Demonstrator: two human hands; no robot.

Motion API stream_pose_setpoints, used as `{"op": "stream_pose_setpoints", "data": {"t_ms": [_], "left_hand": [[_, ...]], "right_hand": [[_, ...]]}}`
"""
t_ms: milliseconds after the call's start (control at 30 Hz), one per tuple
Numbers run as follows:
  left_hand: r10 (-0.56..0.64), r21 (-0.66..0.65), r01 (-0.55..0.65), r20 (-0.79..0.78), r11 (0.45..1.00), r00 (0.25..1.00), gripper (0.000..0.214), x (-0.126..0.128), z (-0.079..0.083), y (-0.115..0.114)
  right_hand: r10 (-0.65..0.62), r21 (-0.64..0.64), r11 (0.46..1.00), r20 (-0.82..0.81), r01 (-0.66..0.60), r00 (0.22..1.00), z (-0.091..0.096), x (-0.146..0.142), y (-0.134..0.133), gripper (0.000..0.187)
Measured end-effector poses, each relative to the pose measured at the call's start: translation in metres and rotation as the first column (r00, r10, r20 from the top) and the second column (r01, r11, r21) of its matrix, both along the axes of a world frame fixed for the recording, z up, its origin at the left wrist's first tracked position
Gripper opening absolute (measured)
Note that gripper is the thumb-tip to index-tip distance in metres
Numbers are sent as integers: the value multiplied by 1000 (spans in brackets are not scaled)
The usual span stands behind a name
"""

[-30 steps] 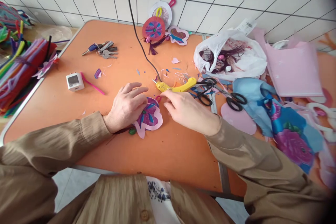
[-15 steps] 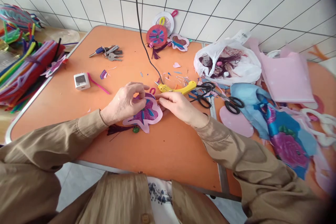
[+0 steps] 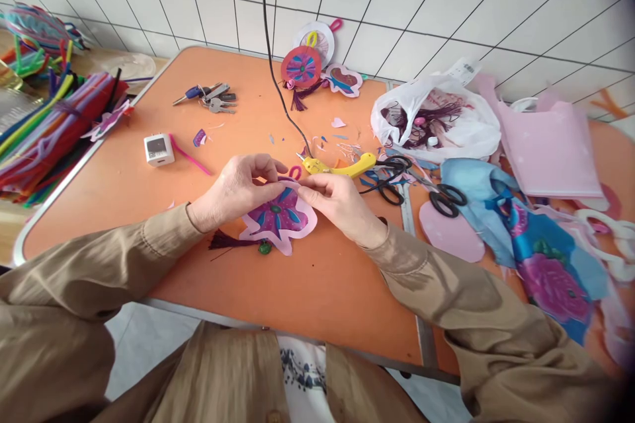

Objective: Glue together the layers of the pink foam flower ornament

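A flower-shaped ornament [image 3: 276, 217] in purple and blue with a pale pink border lies between my hands on the orange table. My left hand [image 3: 244, 182] pinches its upper edge from the left, thumb against the front. From the right, my right hand [image 3: 336, 201] closes thumb and fingers on the same edge. A pink loop [image 3: 295, 172] sticks up behind the edge, between the hands. A green bead [image 3: 264, 247] and a dark purple tassel [image 3: 229, 239] lie at the ornament's lower left. Just beyond my right hand is a yellow-handled glue gun [image 3: 342, 165] with a black cord.
Black-handled scissors [image 3: 445, 200] lie among paper and cloth scraps at right. Behind them sits a white plastic bag [image 3: 436, 119] with tassels. Finished-looking ornaments [image 3: 301, 67] rest by the tiled wall. Keys [image 3: 213, 98], a white charger [image 3: 159, 149] and pipe cleaners [image 3: 64, 125] are at left.
My left thumb has straightened along the ornament's upper edge, and my hands have come slightly closer together. More of the ornament's face shows. The whole view has shifted a little.
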State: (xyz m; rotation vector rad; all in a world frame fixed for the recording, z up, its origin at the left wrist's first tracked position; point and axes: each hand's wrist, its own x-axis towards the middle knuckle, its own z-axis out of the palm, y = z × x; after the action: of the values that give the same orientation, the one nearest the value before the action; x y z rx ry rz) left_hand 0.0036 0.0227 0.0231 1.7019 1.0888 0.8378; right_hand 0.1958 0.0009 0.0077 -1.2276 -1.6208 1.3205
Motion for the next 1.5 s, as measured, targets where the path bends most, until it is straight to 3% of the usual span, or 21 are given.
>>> {"op": "stream_pose_setpoints", "data": {"t_ms": [333,733,1100,1500], "left_hand": [[27,-95,-20,74,995,997,32,1,4,-3],[13,-117,-6,58,993,998,36,0,6,-3],[14,-177,0,78,984,997,38,-1,8,-3],[32,-214,0,146,977,989,36,-2,1,-2]], "right_hand": [[-44,10,999,-16,44,999,-2,3,0,23],[-24,133,991,46,17,999,-3,4,-1,31],[-33,195,980,51,22,998,0,3,-3,25],[-18,179,984,35,11,999,4,2,-4,22]]}}
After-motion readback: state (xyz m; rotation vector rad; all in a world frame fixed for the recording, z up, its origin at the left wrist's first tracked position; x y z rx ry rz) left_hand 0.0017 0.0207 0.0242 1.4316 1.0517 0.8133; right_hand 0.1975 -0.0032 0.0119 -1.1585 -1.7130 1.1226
